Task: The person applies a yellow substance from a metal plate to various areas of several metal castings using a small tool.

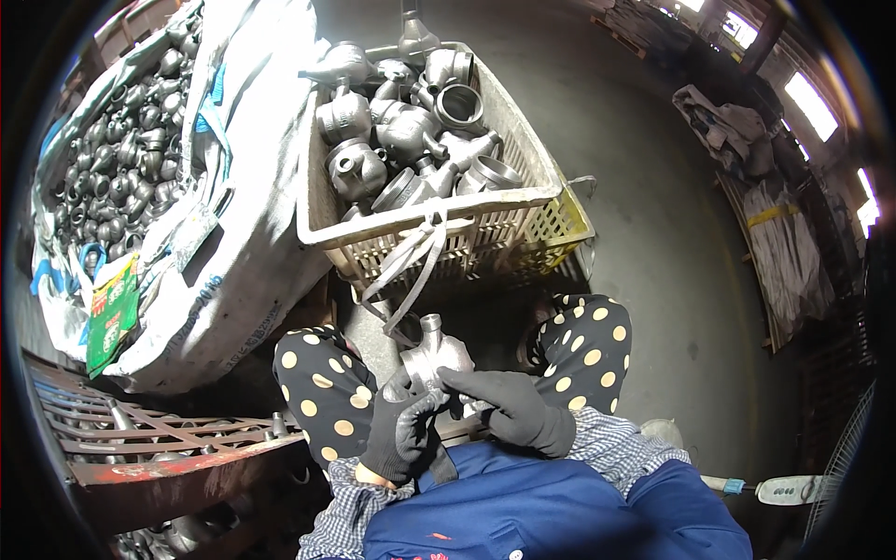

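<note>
In front of my lap is a grey metal casting (pixel 437 358), a rounded hollow body with a short neck pointing up and away. My left hand (pixel 403 431), in a dark grey glove, grips its lower left side. From the right, my gloved right hand (pixel 519 407) also holds it, fingers pressed against the body. The gloves hide the casting's underside. Just beyond stands a pale plastic crate (pixel 429 220) heaped with similar castings (pixel 406 133), some showing round open mouths. A light strap (pixel 415 257) is tied to its near rim and hangs toward the casting.
Left of the crate is a large white woven sack (pixel 252 168) full of small dark fittings (pixel 121 177). A red-brown metal rack (pixel 177 459) holding more metal parts sits at the lower left. A yellow crate (pixel 560 229) lies under the pale one. A fan guard (pixel 845 448) edges in at right.
</note>
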A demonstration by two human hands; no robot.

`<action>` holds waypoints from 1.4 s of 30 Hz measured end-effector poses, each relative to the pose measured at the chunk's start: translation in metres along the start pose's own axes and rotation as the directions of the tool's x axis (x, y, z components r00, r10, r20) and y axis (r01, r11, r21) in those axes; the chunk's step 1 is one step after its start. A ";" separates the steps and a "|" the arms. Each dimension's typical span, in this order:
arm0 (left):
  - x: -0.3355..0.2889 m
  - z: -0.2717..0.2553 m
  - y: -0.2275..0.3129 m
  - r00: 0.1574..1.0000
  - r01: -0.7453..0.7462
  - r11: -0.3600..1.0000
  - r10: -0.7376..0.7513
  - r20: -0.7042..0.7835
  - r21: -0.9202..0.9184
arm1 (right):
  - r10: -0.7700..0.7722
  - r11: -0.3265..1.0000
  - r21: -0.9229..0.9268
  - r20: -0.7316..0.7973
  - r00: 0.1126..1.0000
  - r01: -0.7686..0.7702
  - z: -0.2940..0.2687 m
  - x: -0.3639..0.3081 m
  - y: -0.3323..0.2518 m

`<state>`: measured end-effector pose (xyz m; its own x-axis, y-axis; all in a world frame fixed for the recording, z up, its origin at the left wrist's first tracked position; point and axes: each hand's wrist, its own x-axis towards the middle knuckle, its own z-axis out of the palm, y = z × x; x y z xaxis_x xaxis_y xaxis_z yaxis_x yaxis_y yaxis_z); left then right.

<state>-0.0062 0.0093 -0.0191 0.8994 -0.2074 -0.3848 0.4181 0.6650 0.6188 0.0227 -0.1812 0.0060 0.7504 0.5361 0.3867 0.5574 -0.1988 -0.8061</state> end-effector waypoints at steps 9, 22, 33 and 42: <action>-0.002 0.008 0.006 1.000 -0.027 0.995 0.026 0.005 0.093 | 0.578 0.639 0.614 0.012 0.816 -0.462 -0.016 -0.005 0.002; -0.005 0.012 0.000 0.995 -0.080 0.986 0.088 -0.048 0.147 | 0.664 0.589 0.585 0.043 0.746 -0.558 -0.026 -0.005 0.005; 0.001 0.009 -0.004 1.000 -0.014 0.999 0.013 0.026 0.052 | 0.394 0.855 0.363 0.010 0.919 -0.371 -0.020 -0.007 -0.002; 0.001 0.008 -0.004 0.998 0.018 0.999 -0.020 0.052 0.043 | 0.388 0.823 0.461 -0.027 0.921 -0.333 -0.018 -0.002 -0.005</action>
<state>-0.0062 0.0012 -0.0162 0.8964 -0.2578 -0.3606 0.4389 0.6295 0.6411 0.0247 -0.1963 0.0176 0.9171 0.3948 0.0553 0.0448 0.0357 -0.9984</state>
